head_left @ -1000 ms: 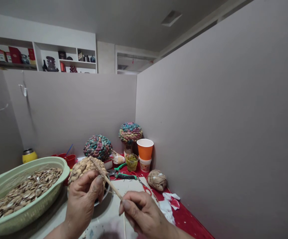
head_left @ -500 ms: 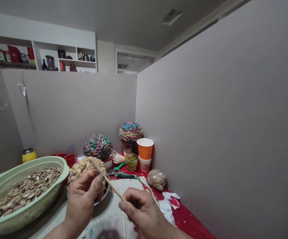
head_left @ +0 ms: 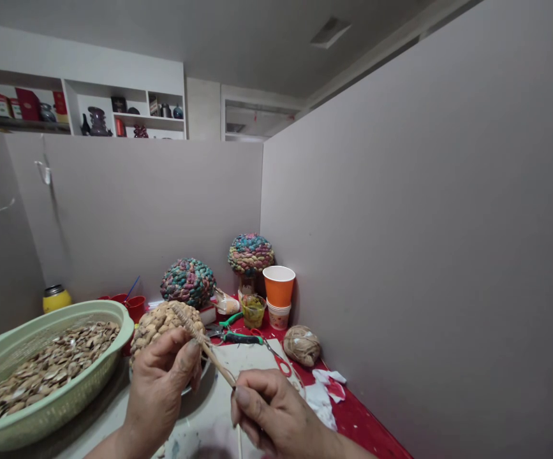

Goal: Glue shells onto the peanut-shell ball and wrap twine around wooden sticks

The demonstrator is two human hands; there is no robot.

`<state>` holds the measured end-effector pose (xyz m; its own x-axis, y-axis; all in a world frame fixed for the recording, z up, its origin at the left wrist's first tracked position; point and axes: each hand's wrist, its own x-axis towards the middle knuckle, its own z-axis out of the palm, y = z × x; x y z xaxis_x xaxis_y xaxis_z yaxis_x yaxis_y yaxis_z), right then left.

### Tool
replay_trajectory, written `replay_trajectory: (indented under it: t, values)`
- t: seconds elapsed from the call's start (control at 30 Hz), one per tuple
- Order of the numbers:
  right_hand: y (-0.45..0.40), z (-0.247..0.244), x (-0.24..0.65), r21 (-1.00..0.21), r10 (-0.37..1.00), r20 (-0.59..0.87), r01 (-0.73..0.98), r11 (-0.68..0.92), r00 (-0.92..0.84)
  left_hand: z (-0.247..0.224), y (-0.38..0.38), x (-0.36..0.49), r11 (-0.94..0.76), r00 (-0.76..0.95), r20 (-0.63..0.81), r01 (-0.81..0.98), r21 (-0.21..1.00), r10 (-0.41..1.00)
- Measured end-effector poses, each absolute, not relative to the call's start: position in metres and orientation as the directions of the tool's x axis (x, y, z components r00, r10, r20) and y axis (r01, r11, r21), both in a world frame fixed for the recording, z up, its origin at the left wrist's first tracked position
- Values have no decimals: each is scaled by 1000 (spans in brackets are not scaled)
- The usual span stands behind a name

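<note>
A thin wooden stick (head_left: 219, 366) slants between my two hands, its upper part wrapped in twine. My left hand (head_left: 164, 370) pinches it near the wrapped section. The fingers of my right hand (head_left: 269, 405) are closed round its lower end, and a pale strand hangs beneath them. Behind my left hand sits a ball covered in tan shells (head_left: 166, 322), partly hidden, in a bowl. To the right lies a ball of brown twine (head_left: 302, 345).
A green basket (head_left: 125, 319) of shells stands at the left. Further back are two multicoloured balls (head_left: 188, 282) (head_left: 250, 254), an orange cup (head_left: 279, 287), a jar (head_left: 253, 311), green-handled pliers (head_left: 242, 339), red-handled scissors (head_left: 283, 366) and white tissue (head_left: 320, 401).
My right hand has shifted slightly, its fingers now more curled round the stick's lower end. My left hand has barely moved.
</note>
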<state>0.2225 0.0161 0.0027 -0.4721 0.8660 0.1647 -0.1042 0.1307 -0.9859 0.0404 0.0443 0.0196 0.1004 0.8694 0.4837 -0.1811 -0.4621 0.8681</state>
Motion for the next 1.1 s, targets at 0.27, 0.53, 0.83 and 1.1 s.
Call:
replay_trajectory:
  t: [0.27,0.53,0.83,1.1]
  values:
    - [19,-1,222,-918,888,373,31,395,-268,23,42,42,-452,61,468,-173,875,882]
    - [17,1,222,-962,890,260,-26,271,-373,23,42,41,-484,67,496,-137,864,866]
    - [20,0,222,-950,893,305,-36,311,-332,22,45,41,-454,43,464,-138,880,885]
    - [16,2,223,-916,883,375,33,400,-283,24,44,42,-467,65,483,-166,868,873]
